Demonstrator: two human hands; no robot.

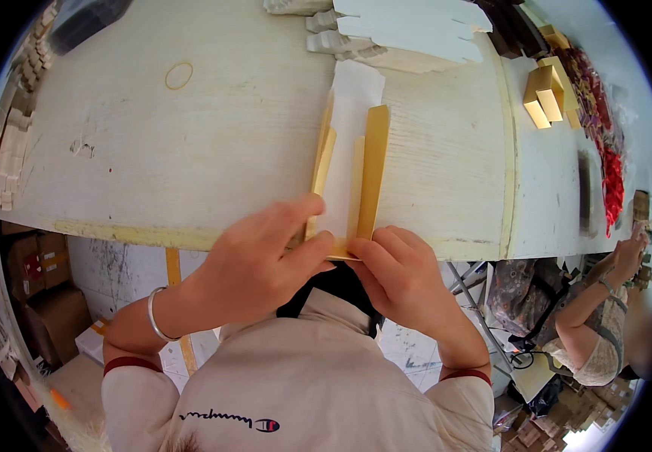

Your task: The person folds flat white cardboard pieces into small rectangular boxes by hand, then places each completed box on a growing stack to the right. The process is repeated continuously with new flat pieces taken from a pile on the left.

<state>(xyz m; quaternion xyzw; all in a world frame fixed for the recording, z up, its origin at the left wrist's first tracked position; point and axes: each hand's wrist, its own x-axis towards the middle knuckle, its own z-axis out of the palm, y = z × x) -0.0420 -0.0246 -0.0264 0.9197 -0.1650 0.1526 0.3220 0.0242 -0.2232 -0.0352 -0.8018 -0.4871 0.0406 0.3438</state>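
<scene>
A partly folded cardboard box (pixel 375 162), gold on its raised side walls and white inside, lies lengthwise at the table's near edge. Its far end flap lies flat and white. My left hand (pixel 269 252) grips the near left corner, thumb and fingers closed on the gold card. At the near right corner my right hand (pixel 399 271) pinches the near end wall with curled fingers. Both hands almost meet at the near end and hide part of it.
White flat box blanks (pixel 413 30) are stacked at the back. A rubber band (pixel 178 76) lies back left. Folded gold boxes (pixel 544 94) stand right, beside red cords (pixel 612 184). More card pieces (pixel 13 147) line the left edge. A co-worker's hand (pixel 629 252) is at far right.
</scene>
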